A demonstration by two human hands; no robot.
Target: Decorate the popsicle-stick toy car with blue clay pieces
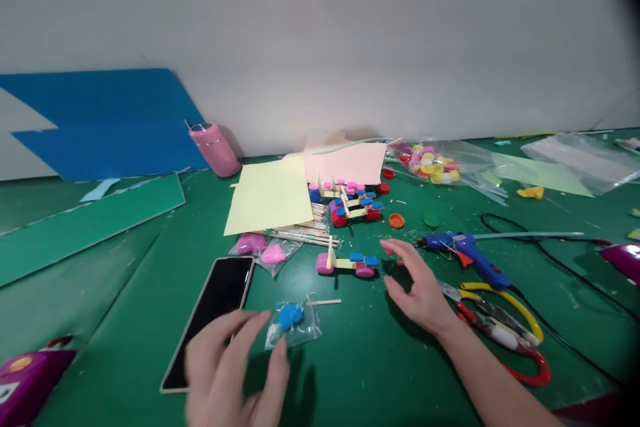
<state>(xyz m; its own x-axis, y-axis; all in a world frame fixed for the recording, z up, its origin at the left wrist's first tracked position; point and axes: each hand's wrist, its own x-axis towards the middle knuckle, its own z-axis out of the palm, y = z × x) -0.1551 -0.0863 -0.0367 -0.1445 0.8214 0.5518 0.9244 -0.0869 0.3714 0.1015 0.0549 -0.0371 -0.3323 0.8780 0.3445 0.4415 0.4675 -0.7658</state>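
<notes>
My left hand [240,360] is over the phone [215,300], its fingers apart and nothing between them. Just beyond its fingertips lies a small clear bag with blue clay [291,315], and a short stick [325,302] rests at the bag's edge. My right hand [413,283] is open beside a small toy car [347,265] with pink wheels, a pale stick body and blue pieces on top. A small gap shows between the fingers and the car. Behind it stand more small cars, one with red wheels [355,210].
Right of my right hand lie a blue glue gun [465,253] with a black cord, and pliers [500,327] with red and yellow handles. Bags of pink clay [273,253], wooden sticks [305,233], yellow paper [270,193], bottle caps [397,221] and a pink tumbler [215,150] sit farther back.
</notes>
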